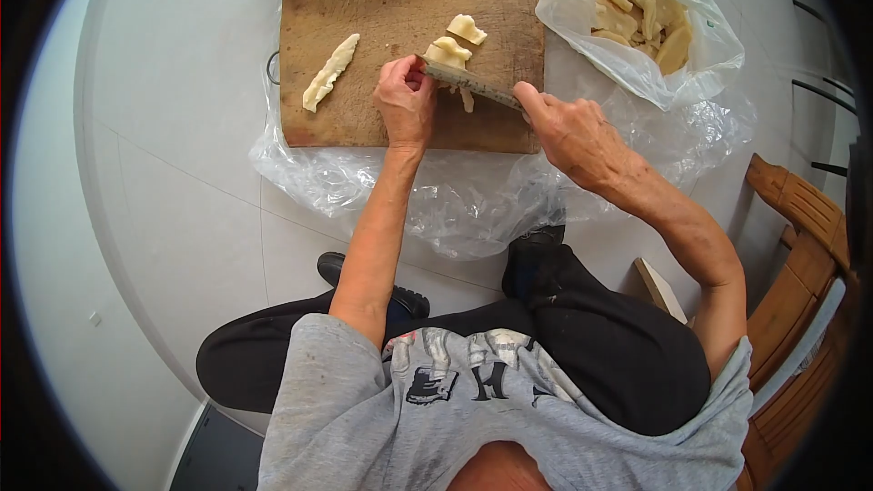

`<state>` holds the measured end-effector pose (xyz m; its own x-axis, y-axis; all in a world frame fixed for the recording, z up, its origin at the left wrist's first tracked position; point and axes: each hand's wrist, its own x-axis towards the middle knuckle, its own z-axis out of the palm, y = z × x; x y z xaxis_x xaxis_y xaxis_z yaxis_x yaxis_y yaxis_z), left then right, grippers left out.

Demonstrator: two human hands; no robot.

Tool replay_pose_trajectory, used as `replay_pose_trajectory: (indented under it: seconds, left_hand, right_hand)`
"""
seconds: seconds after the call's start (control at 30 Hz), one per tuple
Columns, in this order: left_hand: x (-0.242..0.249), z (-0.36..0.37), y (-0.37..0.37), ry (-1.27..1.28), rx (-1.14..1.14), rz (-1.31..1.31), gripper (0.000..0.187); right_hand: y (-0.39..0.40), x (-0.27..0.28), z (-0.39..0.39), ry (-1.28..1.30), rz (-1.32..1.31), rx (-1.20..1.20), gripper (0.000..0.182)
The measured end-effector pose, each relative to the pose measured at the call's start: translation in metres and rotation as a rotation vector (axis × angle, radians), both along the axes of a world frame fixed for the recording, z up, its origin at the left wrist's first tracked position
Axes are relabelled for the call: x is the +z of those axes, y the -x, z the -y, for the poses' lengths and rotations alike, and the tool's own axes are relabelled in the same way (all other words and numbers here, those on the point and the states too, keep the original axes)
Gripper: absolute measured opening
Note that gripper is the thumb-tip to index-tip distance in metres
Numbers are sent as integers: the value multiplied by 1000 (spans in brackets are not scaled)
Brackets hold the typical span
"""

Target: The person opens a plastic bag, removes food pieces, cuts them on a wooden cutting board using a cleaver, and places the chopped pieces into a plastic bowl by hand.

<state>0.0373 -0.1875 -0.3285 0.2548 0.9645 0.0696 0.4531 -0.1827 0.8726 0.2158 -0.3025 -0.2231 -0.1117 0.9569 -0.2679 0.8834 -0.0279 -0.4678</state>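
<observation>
Slicing, I judge: my right hand clenches the knife; my left hand, bunched, its hold unclear, needs blade clearance.

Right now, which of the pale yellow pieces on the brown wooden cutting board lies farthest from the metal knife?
The long, narrow strip near the left edge of the cutting board; it lies alone, while the other pieces are near the knife.
</observation>
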Motion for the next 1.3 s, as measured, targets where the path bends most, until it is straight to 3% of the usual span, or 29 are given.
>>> replay_pose_trajectory:
  seconds: [0.17,0.27,0.37,0.53,0.63,0.77,0.97,1.3]
  left_hand:
    - [-1,0,-2,-31,7,31,19]
    - [-10,-6,2,-375,-50,-79,17]
    - [-1,-3,-2,-183,-53,-80,16]
    - [-4,1,-3,-148,-34,-62,14]
    - [-2,1,-3,-59,-32,-33,15]
    - [6,-3,4,30,-94,-33,20]
    - [8,-7,7,-47,-187,-74,21]
    - [1,-1,9,89,-34,-92,20]
  right_hand:
    - [11,3,-4,50,82,8,20]
    - [21,7,-13,70,57,-12,20]
    - [17,12,-34,96,14,-30,19]
    - [12,-9,-30,8,-28,-86,20]
    - [2,-16,-19,-47,-219,-310,21]
    - [-10,-15,-8,-117,-256,-255,22]
    - [-4,-4,1,-137,-216,-203,20]
    - [4,10,5,-22,-157,-141,22]
